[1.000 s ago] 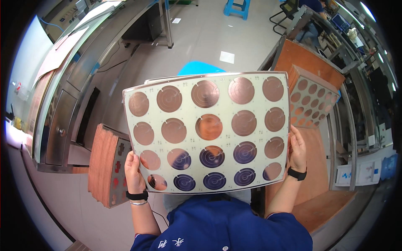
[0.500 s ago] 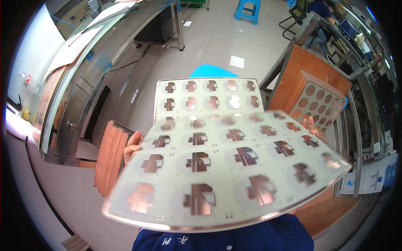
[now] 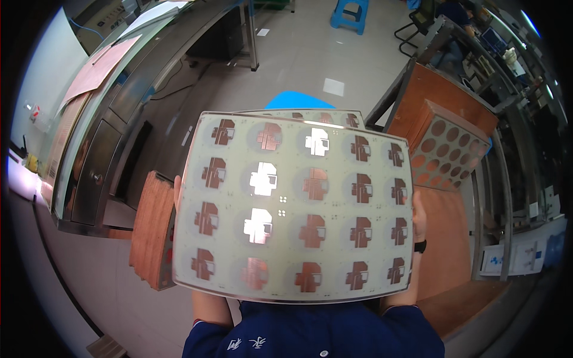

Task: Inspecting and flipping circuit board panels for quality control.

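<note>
A pale, glossy circuit board panel with rows of copper-coloured shapes is held up before my body, its face toward me. My left hand grips its left edge; only a few fingertips show there. On the opposite edge is my right hand, fingers partly hidden behind the panel, with a dark band at the wrist. Beyond the held panel, the top strip of a similar panel shows in front of a blue stool; the rest of it is covered.
On the left stand a reddish-brown stack of boards and a metal desk with drawers. At right, a panel with copper circles leans on an orange-brown board in a metal frame. Another blue stool and a seated person are farther off.
The held panel has swung from a flatter tilt, near edge wide and low, to a more upright pose. It now covers most of the panel behind it.
</note>
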The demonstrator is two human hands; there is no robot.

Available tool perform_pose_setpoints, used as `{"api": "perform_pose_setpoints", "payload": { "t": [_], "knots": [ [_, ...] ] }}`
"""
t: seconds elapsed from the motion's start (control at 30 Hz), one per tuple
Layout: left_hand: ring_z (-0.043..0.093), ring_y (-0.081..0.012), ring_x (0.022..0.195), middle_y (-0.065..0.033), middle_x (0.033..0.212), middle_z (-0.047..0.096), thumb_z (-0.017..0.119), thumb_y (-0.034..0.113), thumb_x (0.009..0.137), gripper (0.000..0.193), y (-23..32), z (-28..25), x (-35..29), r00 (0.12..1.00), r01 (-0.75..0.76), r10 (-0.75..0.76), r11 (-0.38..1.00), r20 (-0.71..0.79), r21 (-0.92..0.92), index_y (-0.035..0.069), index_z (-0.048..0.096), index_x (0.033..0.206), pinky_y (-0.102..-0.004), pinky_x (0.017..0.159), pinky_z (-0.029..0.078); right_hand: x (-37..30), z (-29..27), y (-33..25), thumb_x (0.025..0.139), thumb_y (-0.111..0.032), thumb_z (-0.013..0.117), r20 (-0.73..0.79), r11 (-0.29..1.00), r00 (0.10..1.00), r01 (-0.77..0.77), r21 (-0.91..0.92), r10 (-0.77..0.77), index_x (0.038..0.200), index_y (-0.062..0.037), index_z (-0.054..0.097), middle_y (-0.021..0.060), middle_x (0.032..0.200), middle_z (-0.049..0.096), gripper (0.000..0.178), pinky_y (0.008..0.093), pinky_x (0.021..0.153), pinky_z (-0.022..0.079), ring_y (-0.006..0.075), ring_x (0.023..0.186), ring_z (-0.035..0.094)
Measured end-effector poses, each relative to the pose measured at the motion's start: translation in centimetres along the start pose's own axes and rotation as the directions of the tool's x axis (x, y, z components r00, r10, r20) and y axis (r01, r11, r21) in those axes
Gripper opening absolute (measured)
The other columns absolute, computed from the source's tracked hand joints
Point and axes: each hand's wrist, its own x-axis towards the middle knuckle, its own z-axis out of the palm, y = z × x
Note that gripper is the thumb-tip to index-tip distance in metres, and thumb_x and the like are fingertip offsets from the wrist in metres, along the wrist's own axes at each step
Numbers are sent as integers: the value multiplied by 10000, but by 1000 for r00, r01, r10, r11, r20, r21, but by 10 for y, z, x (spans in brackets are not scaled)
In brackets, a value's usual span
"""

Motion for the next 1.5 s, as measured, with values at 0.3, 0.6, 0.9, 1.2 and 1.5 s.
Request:
{"api": "perform_pose_setpoints", "payload": {
  "t": [0.3,0.6,0.9,1.2,1.5],
  "knots": [
    [404,-301,1232,-107,1322,452,331,400,953,515,-38,-23,-30,946,304,-284,945,156,-123,45,378,1323,-443,1059,282,29,28,55,956,-178,439,46,955,958,285,-87,-282,1205,24,469,101,1107,584,322,305,836,486,176,983,584],
    [518,-225,1116,-124,1250,489,448,188,954,402,-68,4,-39,975,221,-216,940,-49,260,26,355,1310,-386,934,447,19,32,78,937,-136,459,123,953,947,302,-24,-297,1320,-9,361,113,1283,473,415,409,971,414,239,1156,494],
    [545,-248,1079,-135,1226,502,438,191,948,457,-43,-14,-29,960,282,-268,914,-86,292,51,286,1355,-402,903,477,3,19,21,949,-221,444,67,827,895,434,-357,-441,1320,74,365,171,1252,514,481,322,957,423,207,1130,525],
    [501,-243,1138,-140,1290,447,437,148,932,517,-40,-28,-25,965,263,-244,914,-98,308,55,230,1397,-397,938,448,-7,19,19,926,-159,485,93,834,910,409,-371,-405,1321,75,366,168,1245,523,475,300,924,446,192,1098,548],
    [559,-236,1067,-125,1207,523,431,178,942,390,-32,-42,-27,968,248,-240,906,-66,342,50,364,1305,-395,866,502,-6,14,11,924,-226,507,160,815,934,357,-457,-319,1334,78,353,166,1253,518,532,269,909,424,180,1100,536]
  ]
}}
